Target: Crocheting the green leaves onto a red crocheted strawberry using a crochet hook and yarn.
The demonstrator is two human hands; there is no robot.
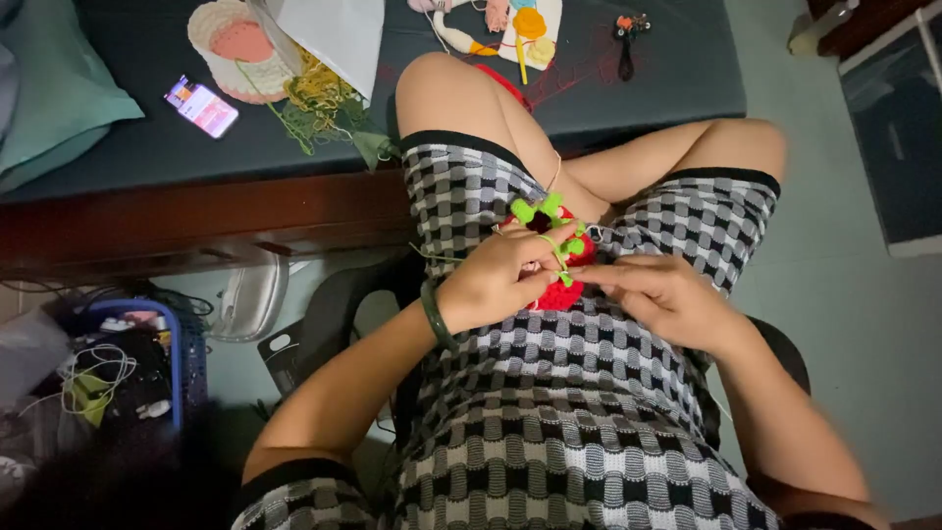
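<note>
A red crochet piece (pixel 561 292) with green leaves (pixel 538 209) is held over the lap, clamped in the grip of the left hand (pixel 500 280); the right hand (pixel 667 294) lies just beside it, fingertips pinched together towards its right edge, equally near

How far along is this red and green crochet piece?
Done: the red crochet piece already carries green leaves. In hand: left hand grips it while right hand works its edge. Left: green yarn trails loose, not fastened off.
</note>
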